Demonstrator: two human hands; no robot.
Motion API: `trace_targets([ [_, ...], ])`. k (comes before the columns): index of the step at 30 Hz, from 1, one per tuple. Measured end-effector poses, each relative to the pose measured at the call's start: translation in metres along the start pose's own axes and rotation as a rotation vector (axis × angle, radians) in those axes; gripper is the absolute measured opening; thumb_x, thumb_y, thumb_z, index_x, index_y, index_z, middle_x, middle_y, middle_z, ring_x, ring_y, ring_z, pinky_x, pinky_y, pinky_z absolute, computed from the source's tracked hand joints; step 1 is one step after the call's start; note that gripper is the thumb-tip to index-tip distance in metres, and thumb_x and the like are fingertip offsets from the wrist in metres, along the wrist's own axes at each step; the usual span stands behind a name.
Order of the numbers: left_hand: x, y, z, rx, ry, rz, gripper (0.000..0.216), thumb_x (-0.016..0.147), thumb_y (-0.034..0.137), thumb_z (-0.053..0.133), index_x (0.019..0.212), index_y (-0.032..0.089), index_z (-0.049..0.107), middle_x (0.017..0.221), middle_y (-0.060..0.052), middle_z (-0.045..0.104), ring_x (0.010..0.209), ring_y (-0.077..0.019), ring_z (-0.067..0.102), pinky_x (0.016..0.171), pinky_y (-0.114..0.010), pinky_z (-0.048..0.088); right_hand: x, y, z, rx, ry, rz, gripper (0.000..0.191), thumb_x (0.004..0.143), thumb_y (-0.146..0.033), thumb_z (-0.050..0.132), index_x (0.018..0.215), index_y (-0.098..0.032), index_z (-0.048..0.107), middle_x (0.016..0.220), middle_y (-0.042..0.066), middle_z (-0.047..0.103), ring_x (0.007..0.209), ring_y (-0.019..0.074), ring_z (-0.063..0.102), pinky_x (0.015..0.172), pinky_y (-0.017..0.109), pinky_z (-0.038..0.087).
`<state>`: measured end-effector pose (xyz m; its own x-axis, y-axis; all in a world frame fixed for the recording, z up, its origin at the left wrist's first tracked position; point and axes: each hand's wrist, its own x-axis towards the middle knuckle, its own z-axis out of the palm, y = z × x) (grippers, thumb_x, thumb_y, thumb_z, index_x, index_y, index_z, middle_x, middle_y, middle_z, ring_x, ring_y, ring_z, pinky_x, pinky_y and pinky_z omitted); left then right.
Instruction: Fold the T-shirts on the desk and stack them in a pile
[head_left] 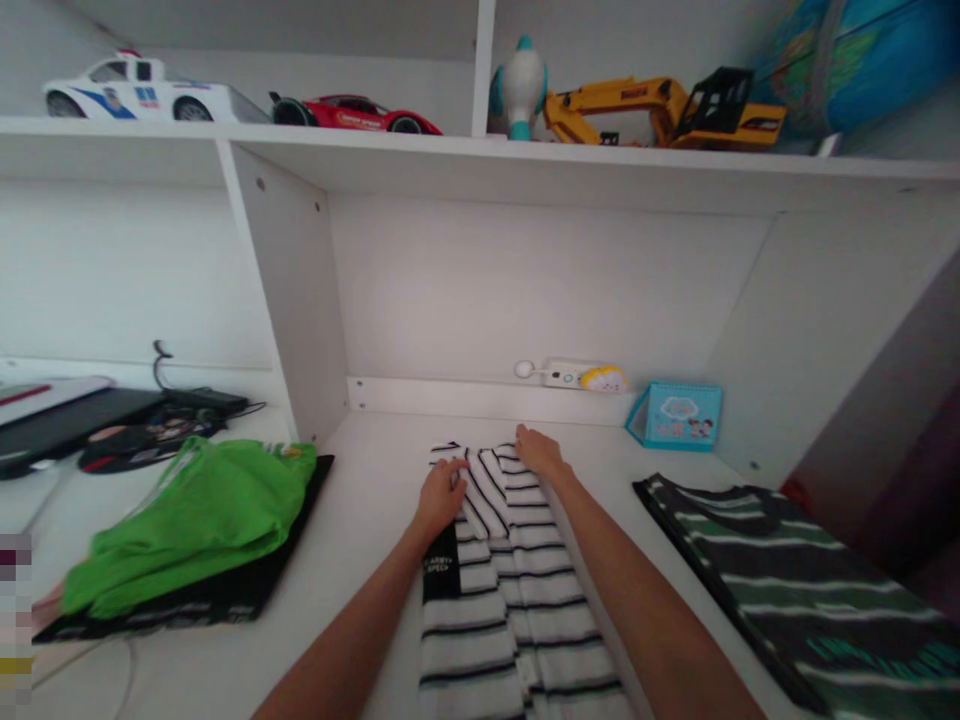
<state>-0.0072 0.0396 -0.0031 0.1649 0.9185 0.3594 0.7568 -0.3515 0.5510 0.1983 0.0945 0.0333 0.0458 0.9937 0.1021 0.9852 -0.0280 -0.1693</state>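
Observation:
A white shirt with black stripes (540,565) lies lengthwise in front of me, its sides folded in toward the middle. A black patch with white lettering (441,565) shows on its left side. At the far left part of the shirt, my left hand (442,495) has its fingers bent on the cloth, closed on it near the collar. My right hand (538,455) is closed on the far right corner of the same shirt. Its fingertips are partly hidden. The near end of the shirt runs out of view between my forearms.
Left lie green shorts (195,520) on a black garment (281,570); right, a folded green-and-grey striped shirt (795,570). A blue desk calendar (682,415) and a power strip (562,374) stand behind. The overhead shelf (600,160) holds toy vehicles and a globe (870,70).

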Motion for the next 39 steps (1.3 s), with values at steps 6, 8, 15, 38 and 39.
trace_targets([
  [6,0.0,-0.003,0.003,0.06,0.035,-0.03,0.037,0.075,0.013,0.046,0.11,0.013,0.058,0.101,-0.008,0.055,0.098,-0.0162,0.052,0.092,-0.025,0.037,-0.022,-0.012,0.014,-0.015,0.15,0.085,0.034,0.088,-0.034,0.047,0.116,-0.017,0.047,0.113,0.007,0.052,0.095,0.0192,0.054,0.079,0.039,0.047],
  [8,0.001,-0.006,0.006,0.103,0.055,-0.042,0.039,0.076,0.012,0.044,0.113,0.01,0.056,0.114,-0.011,0.05,0.109,-0.0182,0.046,0.098,-0.027,0.032,-0.031,-0.015,0.014,-0.003,0.167,0.044,0.033,0.091,-0.034,0.04,0.118,-0.016,0.046,0.118,0.01,0.049,0.103,0.0205,0.051,0.084,0.04,0.043],
  [15,0.0,-0.009,0.013,0.257,-0.002,-0.01,0.046,0.079,0.008,0.037,0.123,0.013,0.047,0.128,-0.011,0.045,0.124,-0.0227,0.033,0.103,-0.04,0.026,-0.058,-0.036,0.034,0.043,-0.019,-0.2,0.057,0.089,-0.043,0.032,0.135,-0.01,0.029,0.142,0.013,0.025,0.131,0.0222,0.018,0.104,0.037,0.021],
  [38,-0.077,0.094,-0.059,0.317,-0.361,0.339,0.054,0.086,0.037,0.041,0.13,0.006,0.035,0.138,-0.019,0.031,0.127,-0.0247,0.03,0.103,-0.036,0.028,-0.311,0.029,-0.036,0.2,-0.298,-0.339,0.058,0.09,-0.048,0.024,0.139,-0.017,0.015,0.145,0.001,0.006,0.133,0.0164,0.006,0.109,0.036,0.012],
  [39,-0.099,0.103,-0.073,0.273,-0.463,0.407,0.057,0.085,0.04,0.041,0.132,0.007,0.033,0.139,-0.018,0.03,0.127,-0.0241,0.029,0.102,-0.035,0.029,-0.314,0.027,-0.038,0.213,-0.302,-0.345,0.059,0.09,-0.049,0.024,0.139,-0.017,0.015,0.145,0.002,0.006,0.133,0.0167,0.006,0.109,0.036,0.012],
])
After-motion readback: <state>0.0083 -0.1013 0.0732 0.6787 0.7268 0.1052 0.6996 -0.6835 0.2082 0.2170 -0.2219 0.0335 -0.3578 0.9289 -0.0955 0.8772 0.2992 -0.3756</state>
